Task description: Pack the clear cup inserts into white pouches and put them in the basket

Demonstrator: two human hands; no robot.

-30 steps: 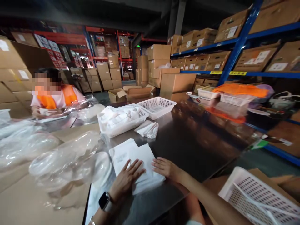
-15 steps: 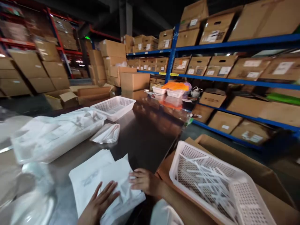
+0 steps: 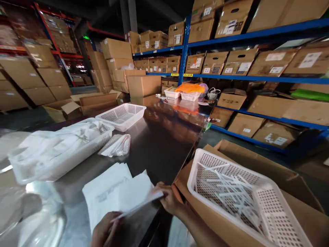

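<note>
Newly lifted white packet [image 3: 133, 197] between both hands; strip-filled basket [image 3: 246, 200] alongside.

Blue steel shelving [image 3: 257, 78] stacked with labelled cardboard cartons [image 3: 239, 62] beside a dark, glossy worktable [image 3: 164, 137]. On the tabletop, an empty white perforated basket [image 3: 120, 116], a long tray [image 3: 55, 151] heaped with white plastic-wrapped goods, and a small folded bag [image 3: 116, 145]. At right, another white basket [image 3: 244, 195] holding what look like thin white strips, resting on brown cardboard [image 3: 257, 161].
</note>
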